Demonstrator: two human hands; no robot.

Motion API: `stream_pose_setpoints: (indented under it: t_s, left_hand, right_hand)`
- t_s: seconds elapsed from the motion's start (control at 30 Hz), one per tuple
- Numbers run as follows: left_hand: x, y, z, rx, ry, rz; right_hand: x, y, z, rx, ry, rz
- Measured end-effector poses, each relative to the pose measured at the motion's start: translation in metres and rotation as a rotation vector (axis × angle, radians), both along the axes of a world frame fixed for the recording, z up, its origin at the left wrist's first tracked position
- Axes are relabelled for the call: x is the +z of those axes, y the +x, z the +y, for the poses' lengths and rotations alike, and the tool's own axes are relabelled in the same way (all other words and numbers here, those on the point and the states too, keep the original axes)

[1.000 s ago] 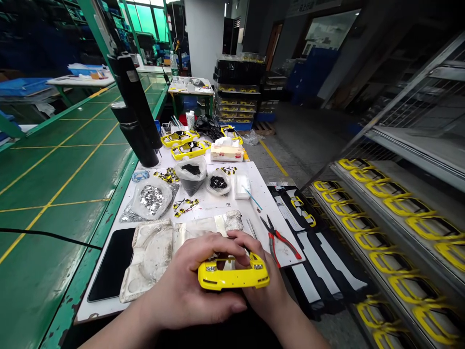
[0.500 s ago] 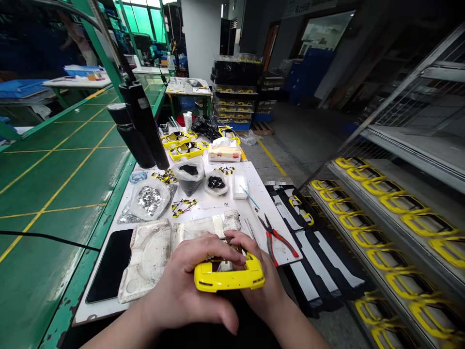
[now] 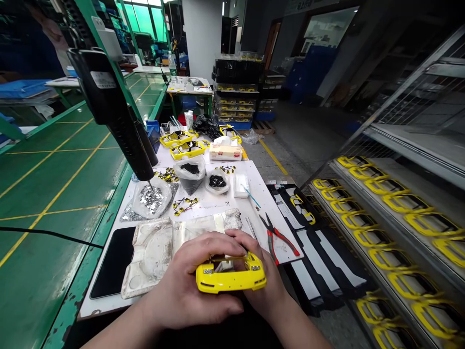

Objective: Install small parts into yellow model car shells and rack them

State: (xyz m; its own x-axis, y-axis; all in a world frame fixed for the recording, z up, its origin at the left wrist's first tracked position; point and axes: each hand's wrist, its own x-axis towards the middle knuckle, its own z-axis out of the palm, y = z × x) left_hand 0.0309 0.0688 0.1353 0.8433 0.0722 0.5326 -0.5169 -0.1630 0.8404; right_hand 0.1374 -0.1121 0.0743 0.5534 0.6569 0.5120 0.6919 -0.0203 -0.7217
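A yellow toy car body shell (image 3: 232,281) is held low in front of me, its nose toward me. Two small silver headlights show raised on its front. My left hand (image 3: 203,276) wraps the shell's left side, fingers over the top and thumb below. On the other side my right hand (image 3: 259,257) grips the shell, its fingers partly hidden behind it. Just beyond lies a worn white moulded fixture (image 3: 150,254). Red-handled pliers (image 3: 275,237) and tweezers (image 3: 251,228) rest to the right of my hands.
A black electric screwdriver (image 3: 116,111) hangs over a bag of silver pieces (image 3: 151,199). Bags of black parts (image 3: 217,182), a tissue box (image 3: 225,151) and more yellow shells (image 3: 187,149) stand farther back. A dark tablet (image 3: 112,264) lies left; a rack of yellow shells (image 3: 378,240) stands right.
The headlights on the shell have gone from flat to raised. The hanging screwdriver has swung, its upper body now farther left and its tip over the bag of silver pieces. My left thumb has moved closer beneath the shell.
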Motion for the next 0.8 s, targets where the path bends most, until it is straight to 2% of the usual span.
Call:
stream_pose_setpoints:
  t_s: [0.33, 0.63, 0.73, 0.8]
  left_hand:
    - [-0.004, -0.002, 0.002, 0.018, 0.042, 0.005]
    - [-0.011, 0.004, -0.003, 0.119, 0.008, -0.052]
    - [-0.021, -0.006, -0.001, 0.213, 0.101, 0.01]
    - [-0.033, -0.01, 0.006, 0.324, 0.26, 0.165]
  right_hand:
    - [0.001, 0.0, -0.001, 0.015, 0.012, -0.006]
    - [-0.006, 0.003, 0.003, 0.028, 0.054, -0.008]
    - [-0.009, 0.003, 0.006, 0.017, 0.047, -0.048]
    - [-0.01, 0.002, 0.01, -0.003, 0.026, -0.089]
